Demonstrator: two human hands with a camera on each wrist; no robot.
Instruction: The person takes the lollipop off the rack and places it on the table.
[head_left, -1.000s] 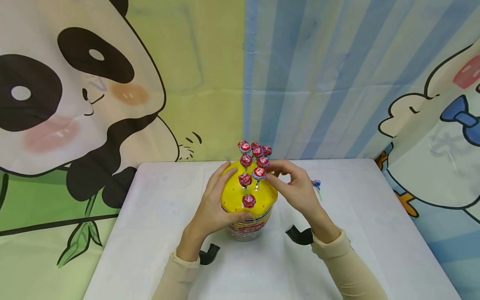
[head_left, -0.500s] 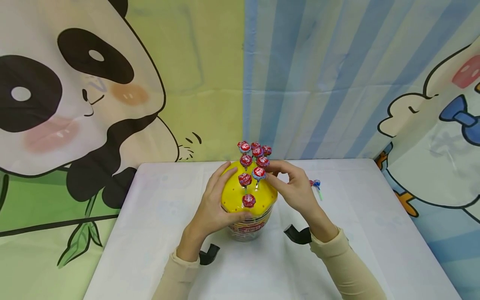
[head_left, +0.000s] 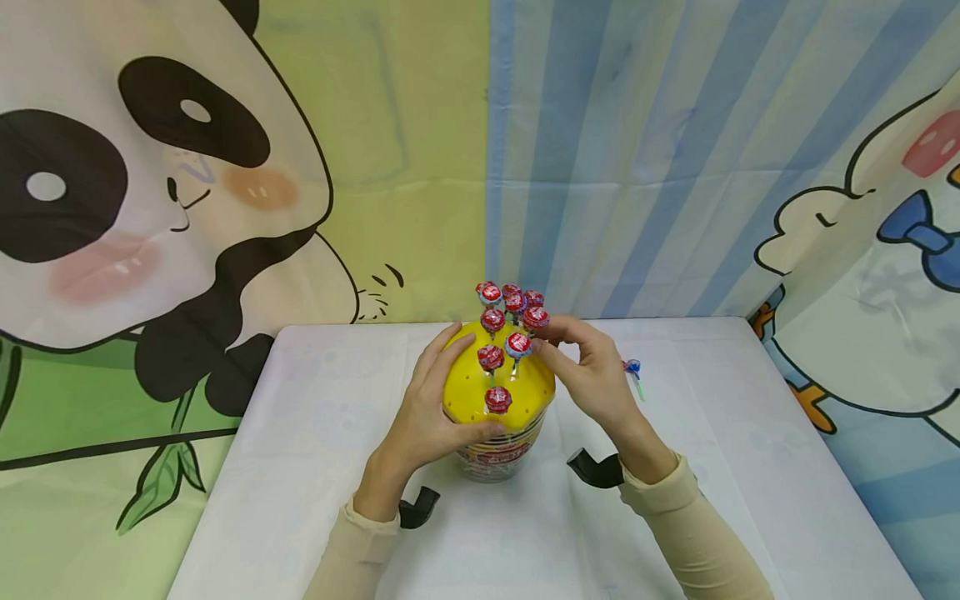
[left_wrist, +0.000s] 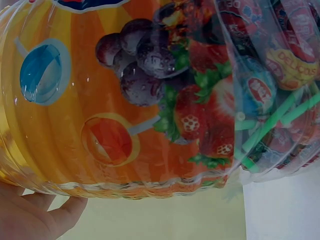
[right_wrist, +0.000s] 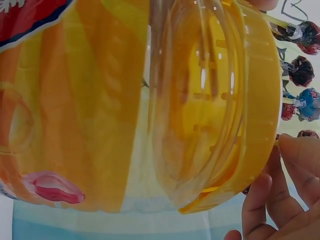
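A clear plastic lollipop jar with a yellow lid stands mid-table. Several red-wrapped lollipops stick up from holes in the lid. My left hand grips the lid's left side, thumb across the front; its fingers show under the jar in the left wrist view. At the lid's right side my right hand pinches the stick of a lollipop. The right wrist view shows these fingers right at the lid's top. Through the jar wall, lollipops with green sticks are visible inside.
Loose lollipops lie on the white table to the right of the jar, behind my right hand. Black curved pieces sit at both wrists. Printed cloth backdrops rise behind the table.
The lollipop at my right fingertips has shifted slightly right and up over the last half second, with my right fingers moving along. My left hand keeps its hold on the lid.
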